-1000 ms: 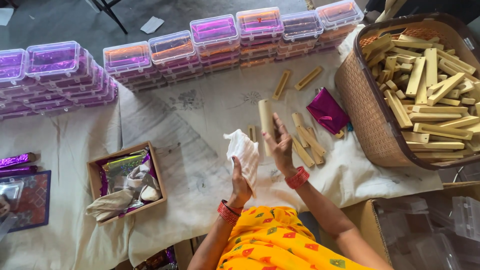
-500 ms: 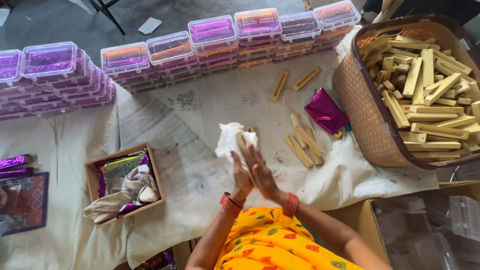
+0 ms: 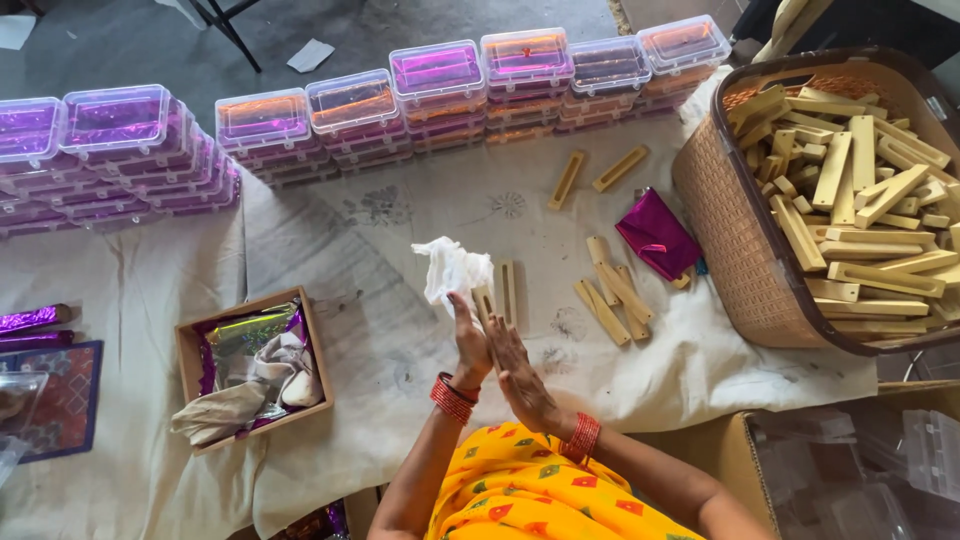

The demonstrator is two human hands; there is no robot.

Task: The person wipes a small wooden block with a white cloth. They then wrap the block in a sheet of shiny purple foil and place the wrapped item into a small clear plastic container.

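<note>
- A wooden stick (image 3: pixel 484 303) is pressed upright between the left hand (image 3: pixel 470 340) and right hand (image 3: pixel 518 372), above the cloth-covered floor.
- A white cloth (image 3: pixel 452 268) is pinched in the left fingers; the right fingers lie flat.
- The stick could slip from the flat palms onto the loose sticks (image 3: pixel 608 292).

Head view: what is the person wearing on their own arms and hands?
Both hands are bare, no gloves. The left hand has a stack of thin red bangles at the wrist; the right hand has a similar red stack. The forearms show no sleeves. The garment below them is yellow with small red and green diamond motifs.
</note>
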